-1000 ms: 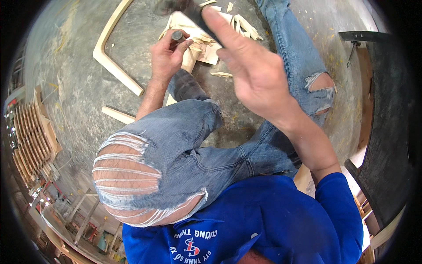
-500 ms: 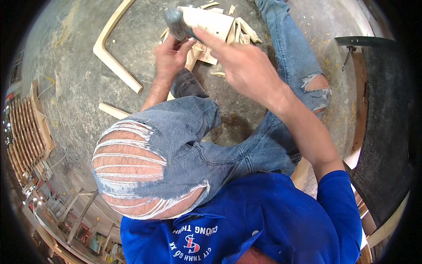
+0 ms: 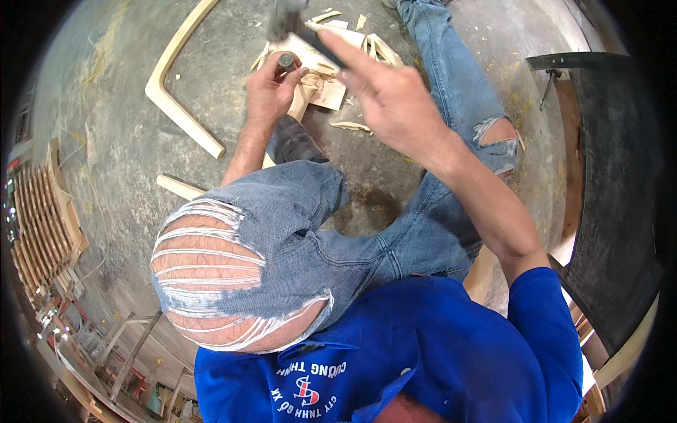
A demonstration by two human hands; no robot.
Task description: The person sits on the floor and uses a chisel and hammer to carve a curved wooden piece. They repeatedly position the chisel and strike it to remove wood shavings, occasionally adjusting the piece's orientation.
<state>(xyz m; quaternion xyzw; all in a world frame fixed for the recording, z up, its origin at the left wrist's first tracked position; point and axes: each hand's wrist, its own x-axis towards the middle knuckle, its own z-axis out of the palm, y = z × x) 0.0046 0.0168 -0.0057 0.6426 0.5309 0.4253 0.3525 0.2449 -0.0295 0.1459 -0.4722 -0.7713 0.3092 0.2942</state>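
The left grip [image 3: 270, 93] pinches a dark rod [image 3: 286, 62] between thumb and fingers, its round end facing up. The right grip [image 3: 400, 106] is wrapped around the handle of a hammer [image 3: 312, 38], the index finger laid along it; the hammer head is blurred. To strike well, I judge, the left fingers should sit low and snug on the rod, with its top clear of the thumb. The hammer face ought to meet that round end squarely, from a loose wrist and in short, even blows; a slanting hit could skid onto the left knuckles.

The rod stands within the left grip, its top just above the fingertips; its lower end is hidden. The hammer head hangs beyond the left grip, apart from the rod's top. Just below and to the right of the left grip is a pale wooden piece [image 3: 302, 100], beside a flat pale board [image 3: 328, 94]. A loose sliver [image 3: 350, 127] lies farther right, between the grips. Well to the left of the left grip, a bent wooden part [image 3: 156, 88] rests on the floor [image 3: 116, 134].
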